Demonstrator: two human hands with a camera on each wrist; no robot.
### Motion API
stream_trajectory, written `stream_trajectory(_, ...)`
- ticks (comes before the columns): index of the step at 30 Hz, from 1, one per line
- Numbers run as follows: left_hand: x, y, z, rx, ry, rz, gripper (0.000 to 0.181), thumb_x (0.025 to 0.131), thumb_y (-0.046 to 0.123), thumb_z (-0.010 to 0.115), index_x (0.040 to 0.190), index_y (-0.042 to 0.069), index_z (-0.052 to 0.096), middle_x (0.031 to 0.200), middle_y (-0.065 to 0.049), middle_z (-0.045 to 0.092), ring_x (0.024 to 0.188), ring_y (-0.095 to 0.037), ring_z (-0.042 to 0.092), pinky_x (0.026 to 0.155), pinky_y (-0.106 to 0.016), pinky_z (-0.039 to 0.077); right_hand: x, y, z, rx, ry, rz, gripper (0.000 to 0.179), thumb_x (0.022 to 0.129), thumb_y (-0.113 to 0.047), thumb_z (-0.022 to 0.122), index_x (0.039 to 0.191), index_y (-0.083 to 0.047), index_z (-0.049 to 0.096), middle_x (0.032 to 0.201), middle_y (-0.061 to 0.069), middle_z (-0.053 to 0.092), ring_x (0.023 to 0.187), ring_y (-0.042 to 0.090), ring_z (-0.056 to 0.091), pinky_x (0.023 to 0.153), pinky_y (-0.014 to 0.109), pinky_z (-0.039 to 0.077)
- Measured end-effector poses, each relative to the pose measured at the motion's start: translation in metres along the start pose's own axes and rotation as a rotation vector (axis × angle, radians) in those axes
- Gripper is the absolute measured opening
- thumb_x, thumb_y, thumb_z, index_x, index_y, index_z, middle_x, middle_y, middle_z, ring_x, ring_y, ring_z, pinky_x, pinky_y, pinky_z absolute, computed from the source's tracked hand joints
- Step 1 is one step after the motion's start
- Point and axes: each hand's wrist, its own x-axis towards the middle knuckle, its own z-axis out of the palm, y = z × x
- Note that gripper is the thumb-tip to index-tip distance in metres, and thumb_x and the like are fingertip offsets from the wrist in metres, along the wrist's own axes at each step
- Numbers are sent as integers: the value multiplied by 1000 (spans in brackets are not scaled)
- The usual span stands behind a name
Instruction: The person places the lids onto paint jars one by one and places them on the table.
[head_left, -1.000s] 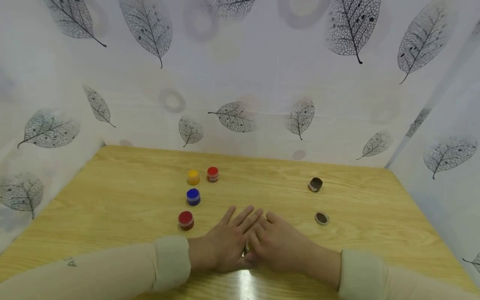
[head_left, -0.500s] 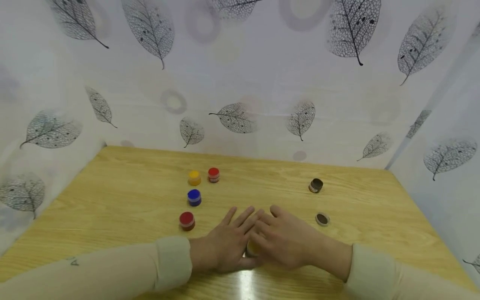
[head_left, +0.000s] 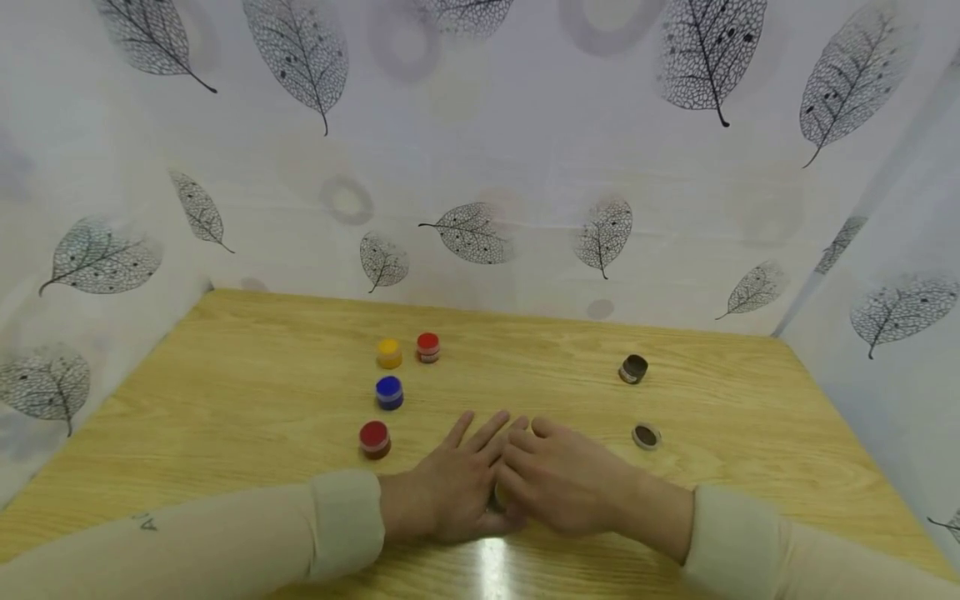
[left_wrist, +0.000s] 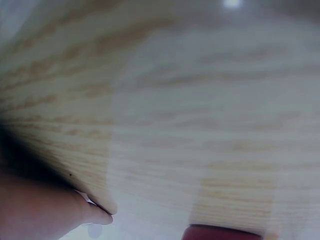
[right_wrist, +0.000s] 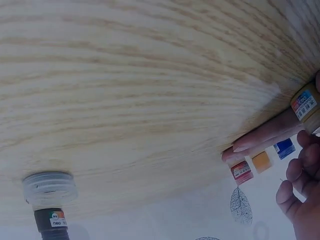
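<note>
A small ochre paint jar [right_wrist: 305, 105] stands on the table, mostly hidden between the two hands in the head view. My left hand [head_left: 461, 487] lies low on the table, fingers stretched forward, and holds the jar in the crook of its thumb. From the right, my right hand [head_left: 558, 479] reaches over the top, its curled fingers [right_wrist: 299, 170] at the jar's pale lid [right_wrist: 316, 125]. Its thumb is hidden. Left of the hands sit paint jars: dark red [head_left: 374, 439], blue [head_left: 389, 392], yellow [head_left: 389, 353] and bright red [head_left: 428, 347].
An open-looking dark jar [head_left: 633, 369] stands at the back right of the wooden table [head_left: 247, 392]. In front of it lies a round lid [head_left: 646, 435] with dark paint inside. Leaf-patterned cloth [head_left: 510, 150] walls the table at the back and sides.
My right hand turned and lifted slightly at the jar's top, showing more yellow, then turned back closer over it. The left hand has stayed in place.
</note>
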Motion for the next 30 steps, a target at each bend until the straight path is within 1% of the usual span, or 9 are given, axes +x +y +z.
stream_trajectory(6,1,2,-2,37,-6,-6,82,99,71,18,162,19,8,170,-1,-3,156,-25,-1,123,-59,13,3,-6,3,-6,35,35,32,97,-48,51,96,-20,66,90,-7,65,86,11,58,76,27,49)
stream_trajectory(10,1,2,0,67,-5,-4,83,98,71,18,162,18,8,170,-1,-3,156,-26,0,123,-59,13,2,-10,6,7,52,63,34,98,-50,50,91,-20,63,84,-8,63,81,11,56,73,26,48)
stream_trajectory(13,2,0,2,79,-7,-3,85,98,73,18,162,18,8,170,-1,-4,156,-26,-1,123,-59,11,2,-11,6,32,53,87,36,100,-52,47,89,-20,61,82,-8,61,79,10,54,70,24,46)
stream_trajectory(16,3,-1,6,92,3,-2,86,97,74,17,162,18,8,170,-1,-5,156,-27,-1,123,-60,11,2,-12,6,48,54,105,37,100,-51,47,86,-19,58,80,-8,59,77,10,53,68,24,44)
stream_trajectory(20,2,-2,7,102,12,-4,85,97,73,19,162,18,9,170,-2,-4,156,-27,-1,122,-60,11,3,-13,6,54,36,118,37,100,-51,48,84,-19,57,80,-7,58,77,11,53,67,24,44)
stream_trajectory(25,-1,0,2,106,-2,-20,84,98,71,22,162,18,10,170,-1,-4,156,-26,-1,123,-59,12,4,-14,3,74,-15,133,37,102,-50,46,88,-18,59,85,-6,62,81,11,57,69,24,45)
stream_trajectory(28,-3,2,-2,106,0,-22,82,99,70,20,162,18,10,170,-1,-2,156,-24,2,123,-58,13,3,-14,1,61,-40,144,38,102,-51,45,89,-18,59,87,-5,63,82,12,57,67,24,45)
stream_trajectory(30,-8,3,-4,101,9,-19,83,99,71,17,162,18,12,170,-1,1,156,-23,5,123,-58,13,2,-14,0,40,-42,148,38,102,-52,45,90,-19,59,88,-6,64,82,11,56,65,23,43)
